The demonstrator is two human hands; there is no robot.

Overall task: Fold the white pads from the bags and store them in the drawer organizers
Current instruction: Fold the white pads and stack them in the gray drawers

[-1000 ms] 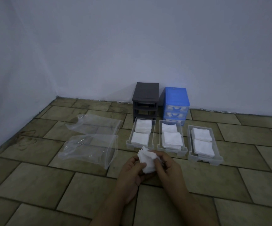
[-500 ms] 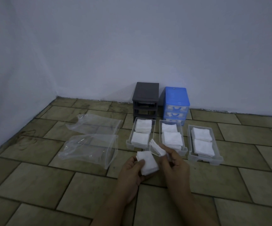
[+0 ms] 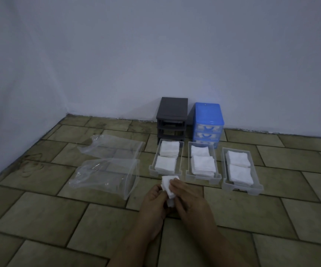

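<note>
We see a floor point(image 3: 40, 214) of worn olive tiles meeting a plain pale wall point(image 3: 155, 54) at the far edge, with a second wall closing the left side. Bare tiles spread to the left and right of the things and in front of them.

Against the far wall stand a dark grey drawer frame point(image 3: 171, 117) with its slots open and a blue drawer unit point(image 3: 208, 124) just beside it. In front of them three clear drawers lie side by side on the floor: the left drawer point(image 3: 152, 168), the middle drawer point(image 3: 188, 175) and the right drawer point(image 3: 224, 180), each holding folded white pads. To their left lie two clear plastic bags point(image 3: 105, 176).

Near the left drawer's front edge, our left hand point(image 3: 153, 203) and right hand point(image 3: 188, 201) meet, their fingers curled round one white pad point(image 3: 168, 186) held above the floor.
</note>
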